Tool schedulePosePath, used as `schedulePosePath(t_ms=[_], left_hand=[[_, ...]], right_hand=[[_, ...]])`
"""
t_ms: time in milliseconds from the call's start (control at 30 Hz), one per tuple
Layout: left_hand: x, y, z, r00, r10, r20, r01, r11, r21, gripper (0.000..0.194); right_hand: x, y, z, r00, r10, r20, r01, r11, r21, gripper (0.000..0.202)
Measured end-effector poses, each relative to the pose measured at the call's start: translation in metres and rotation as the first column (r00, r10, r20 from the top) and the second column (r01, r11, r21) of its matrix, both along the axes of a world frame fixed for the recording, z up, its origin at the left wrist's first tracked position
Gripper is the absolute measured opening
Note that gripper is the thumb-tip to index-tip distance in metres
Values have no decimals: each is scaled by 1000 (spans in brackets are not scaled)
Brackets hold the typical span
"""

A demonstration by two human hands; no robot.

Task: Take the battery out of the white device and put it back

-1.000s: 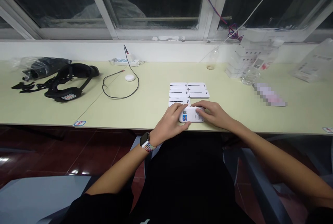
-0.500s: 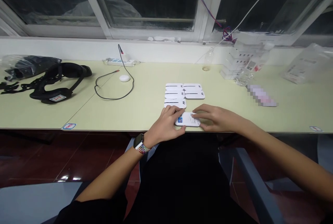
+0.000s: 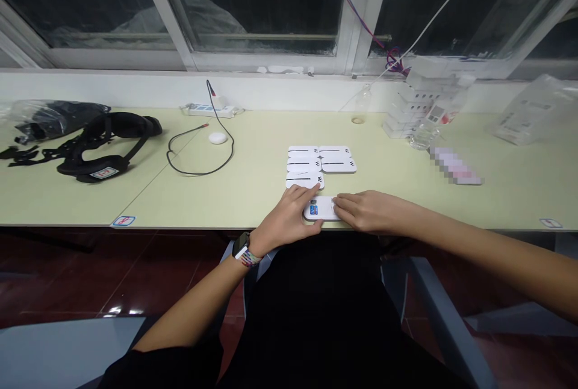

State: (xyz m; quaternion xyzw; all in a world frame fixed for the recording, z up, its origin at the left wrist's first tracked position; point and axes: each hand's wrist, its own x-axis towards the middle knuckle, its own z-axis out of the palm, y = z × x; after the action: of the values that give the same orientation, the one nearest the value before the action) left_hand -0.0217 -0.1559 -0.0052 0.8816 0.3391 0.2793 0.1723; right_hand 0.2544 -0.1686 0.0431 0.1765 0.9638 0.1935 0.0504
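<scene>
A flat white rounded box lies at the table's front edge, with a blue label and a small dark printed square on its left part. My left hand grips its left end, thumb on the near side and fingers at the far side; a watch is on that wrist. Bunched fingers of my right hand press on the box's right end and cover it. Just beyond, several similar white boxes lie in two columns, each with a dark line and a "W". My left index finger reaches close to the nearest one.
On the left lie a black headset, a black cable, a round white object and a power strip. To the right stand stacked white boxes, a clear bottle, and a plastic bag.
My right hand's fingers, spread at the box's right end before, have closed together and moved slightly left onto its top. The left hand keeps its hold.
</scene>
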Motion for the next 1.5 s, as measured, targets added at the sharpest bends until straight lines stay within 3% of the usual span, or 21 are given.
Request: schedulePosePath(t_ms=[267, 500, 700, 867, 1000, 1300, 1500], left_hand=[[1, 1, -2, 1000, -5, 12, 5, 1000, -2, 79], [1, 0, -1, 1000, 10, 10, -10, 1000, 1, 78], [1, -3, 1, 1000, 1, 2, -1, 999, -35, 72], [2, -2, 3, 1000, -16, -2, 16, 999, -48, 72], [1, 0, 1, 1000, -21, 0, 21, 999, -45, 72], [2, 0, 5, 1000, -29, -3, 29, 998, -54, 66], [3, 2, 1, 1000, -17, 14, 18, 997, -72, 74]], right_hand=[[2, -1, -9, 998, -3, -66, 2, 1000, -9, 23], [-3, -2, -3, 987, -94, -127, 73, 984, -160, 25], [-4, -7, -4, 812, -440, -384, 211, 834, -510, 42], [-8, 3, -2, 719, -584, -377, 216, 703, -677, 51], [-12, 8, 0, 695, -637, -334, 250, 649, -718, 49], [-16, 15, 5, 721, -619, -311, 258, 656, -709, 48], [-19, 17, 17, 754, -581, -306, 276, 702, -656, 49]])
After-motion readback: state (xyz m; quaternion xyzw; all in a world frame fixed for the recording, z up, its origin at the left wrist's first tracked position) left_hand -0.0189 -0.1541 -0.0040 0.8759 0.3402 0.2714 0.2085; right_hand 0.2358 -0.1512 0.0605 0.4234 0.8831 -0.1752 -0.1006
